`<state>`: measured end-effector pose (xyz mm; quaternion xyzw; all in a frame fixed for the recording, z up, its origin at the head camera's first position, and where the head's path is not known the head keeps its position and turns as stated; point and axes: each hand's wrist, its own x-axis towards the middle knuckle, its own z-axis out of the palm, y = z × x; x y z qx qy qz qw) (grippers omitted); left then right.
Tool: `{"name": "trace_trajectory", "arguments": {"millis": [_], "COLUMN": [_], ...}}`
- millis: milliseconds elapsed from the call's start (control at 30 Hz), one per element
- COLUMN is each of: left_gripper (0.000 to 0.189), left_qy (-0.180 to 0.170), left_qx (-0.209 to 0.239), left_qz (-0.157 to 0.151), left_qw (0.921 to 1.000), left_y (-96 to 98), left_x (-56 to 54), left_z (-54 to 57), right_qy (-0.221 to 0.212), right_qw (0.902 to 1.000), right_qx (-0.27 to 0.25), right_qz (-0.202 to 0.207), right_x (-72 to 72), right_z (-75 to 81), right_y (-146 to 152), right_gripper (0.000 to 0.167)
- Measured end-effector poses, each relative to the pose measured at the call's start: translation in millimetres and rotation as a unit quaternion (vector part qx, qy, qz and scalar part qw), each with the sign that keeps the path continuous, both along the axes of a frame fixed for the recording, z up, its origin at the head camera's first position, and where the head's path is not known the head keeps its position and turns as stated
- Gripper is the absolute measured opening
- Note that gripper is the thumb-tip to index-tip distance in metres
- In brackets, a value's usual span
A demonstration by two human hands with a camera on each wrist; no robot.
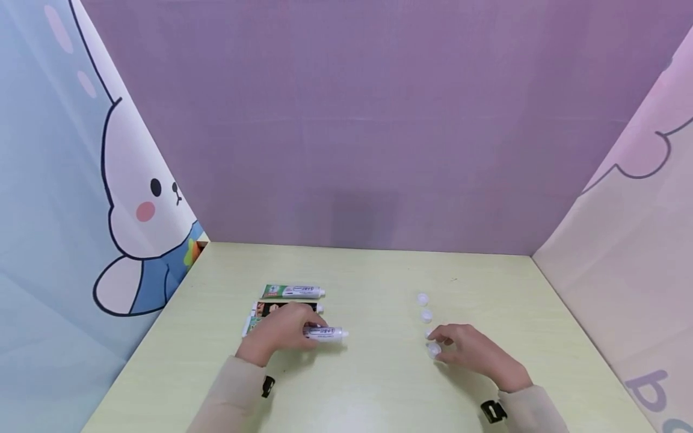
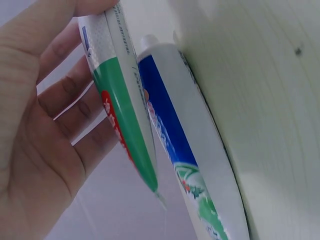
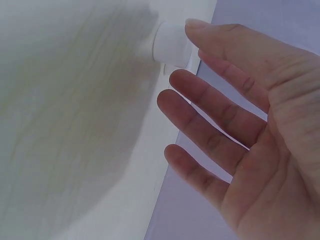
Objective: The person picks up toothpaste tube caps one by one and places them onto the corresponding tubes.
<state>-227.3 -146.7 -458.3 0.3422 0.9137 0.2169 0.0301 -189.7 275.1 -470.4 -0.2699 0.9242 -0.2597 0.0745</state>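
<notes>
Pale tabletop point(image 1: 379, 385) shows four tubes point(image 1: 292, 291) and four caps point(image 1: 426, 316).

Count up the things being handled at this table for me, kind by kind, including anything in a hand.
Tubes: 4, one held in the left hand
Small white caps: 4
Total: 8

A curtained booth, shown by a pale table point(image 1: 373, 282), a purple backdrop point(image 1: 352, 120) and cartoon-printed side curtains point(image 1: 54, 210).
</notes>
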Motion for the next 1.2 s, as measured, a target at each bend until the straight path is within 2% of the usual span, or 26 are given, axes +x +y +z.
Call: {"name": "trace_trajectory", "arguments": {"millis": [200, 433, 567, 1200], "left_gripper": [0.024, 0.029, 0.029, 0.029], "left_qy": [-0.005, -0.005, -0.002, -0.022], "left_qx": [0.004, 0.008, 0.008, 0.016], "left_qz": [-0.016, -0.023, -0.027, -0.022], "left_qw": [0.9999, 0.9997, 0.9996, 0.9994], "left_y": [11.0, 30.6, 38.5, 49.9], "left_x": [-2.4, -8.1, -11.0, -14.0], "left_z": [-2.6, 0.2, 1.1, 0.0], "right_qy": [-0.010, 0.005, -0.002, -0.017], "right_qw": [0.9999, 1.0000, 1.0000, 0.9996], "right_qx": [0.003, 0.003, 0.002, -0.003], "right_qz": [-0.005, 0.003, 0.006, 0.022], "right_x": [2.9, -3.2, -7.0, -10.9], "right_z": [2.0, 0.8, 0.3, -1.9], "right_y": [-4, -3, -1, -2], "right_gripper": [0.031, 0.031, 0.031, 0.026]}}
